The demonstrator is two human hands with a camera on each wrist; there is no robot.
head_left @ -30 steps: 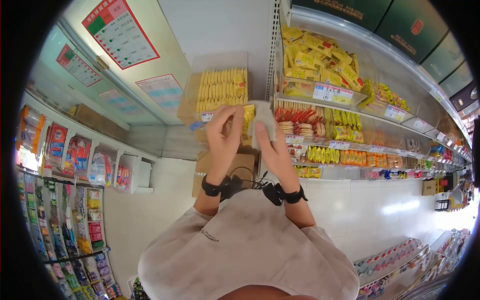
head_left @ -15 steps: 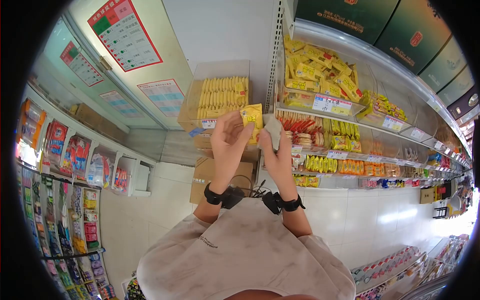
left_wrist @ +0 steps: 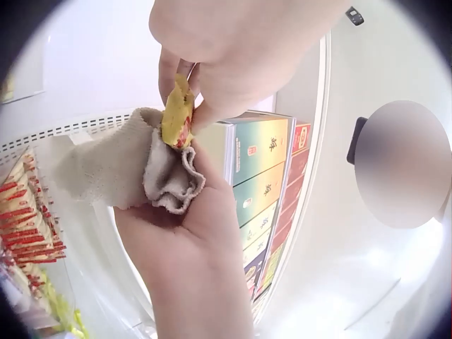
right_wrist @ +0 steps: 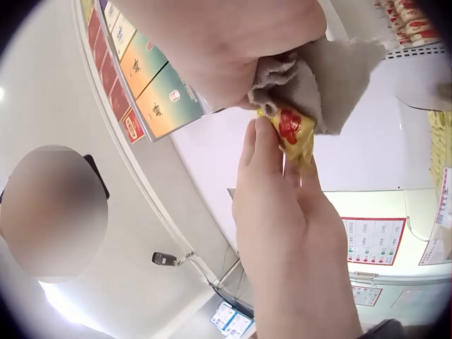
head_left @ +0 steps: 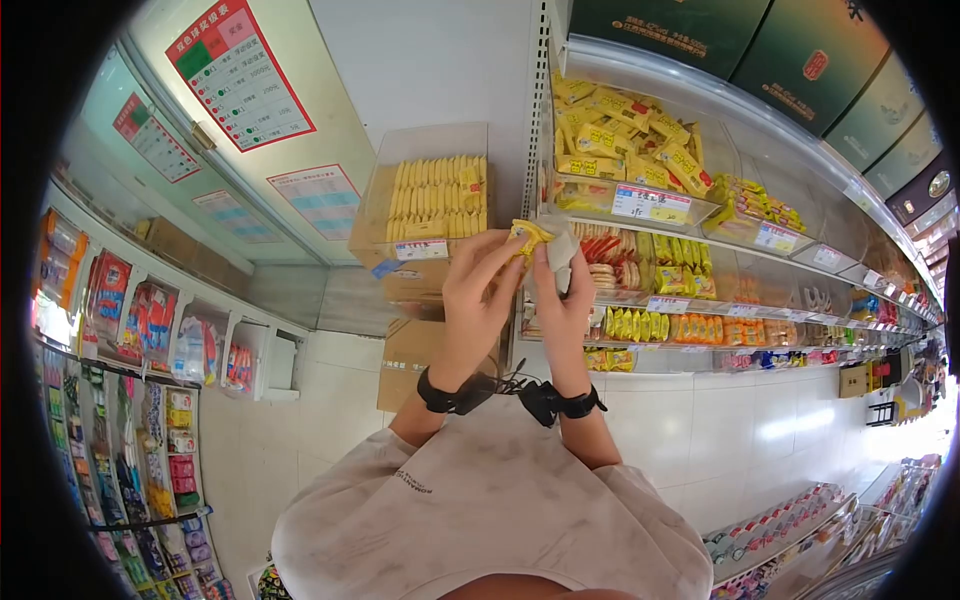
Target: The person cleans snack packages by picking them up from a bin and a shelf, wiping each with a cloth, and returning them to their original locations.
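In the head view my left hand [head_left: 478, 300] pinches a small yellow packet [head_left: 526, 240], and my right hand [head_left: 564, 312] grips a grey cloth [head_left: 564, 246] against it. The left wrist view has the packet [left_wrist: 176, 120] upright between the left hand's [left_wrist: 240, 49] fingers, its lower end at the folded cloth [left_wrist: 116, 162] in the right hand [left_wrist: 192, 261]. A red print shows on the packet [right_wrist: 293, 133] in the right wrist view, where the cloth [right_wrist: 342, 81] hangs from the right hand [right_wrist: 219, 49] and the left hand [right_wrist: 282, 219] holds from below.
Just beyond the hands stands a clear bin [head_left: 368, 215] of yellow packets. Tiered shelves [head_left: 720, 237] of snacks run along the right. A cardboard box [head_left: 410, 362] lies on the floor below, and a rack [head_left: 190, 350] of packaged goods is at the left.
The yellow packet, largely behind the cloth at first, came into view upright, then tilted and turned toward the cloth. Both hands shifted slightly and remain close together.
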